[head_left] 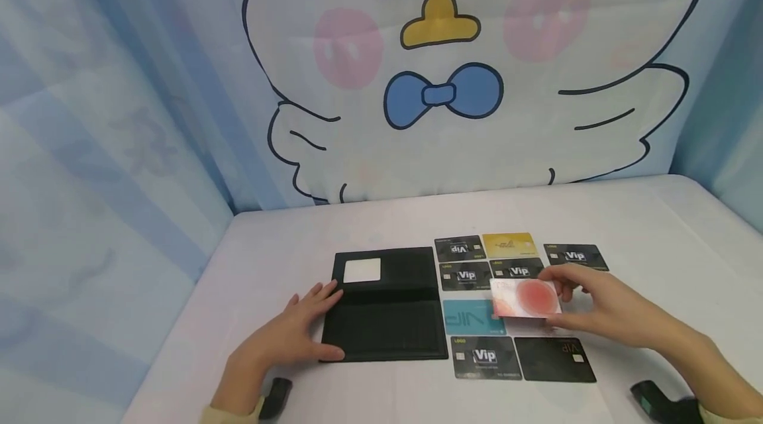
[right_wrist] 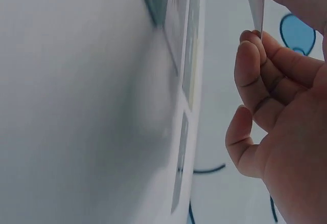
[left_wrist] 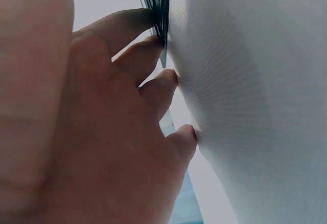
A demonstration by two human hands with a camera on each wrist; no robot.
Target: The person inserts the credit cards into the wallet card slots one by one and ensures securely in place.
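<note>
My right hand (head_left: 620,308) pinches a white card with a pink-red circle (head_left: 530,298) by its right edge, thumb below and fingers above. In the right wrist view that card (right_wrist: 257,4) shows edge-on, raised off the table. A black card wallet (head_left: 381,331) lies unfolded on the table, a white rectangle (head_left: 362,270) on its upper half. Against the wallet's left edge rests my left hand (head_left: 292,331), fingers spread. Under the held card, another pale card is partly hidden; a teal VIP card (head_left: 473,317) lies to its left.
Black Vip cards (head_left: 485,358) lie in rows right of the wallet, with a gold card (head_left: 509,245) at the back. One black Vip card (head_left: 575,255) lies apart at the right. A cartoon-printed curtain (head_left: 441,152) hangs behind the white table (head_left: 274,238).
</note>
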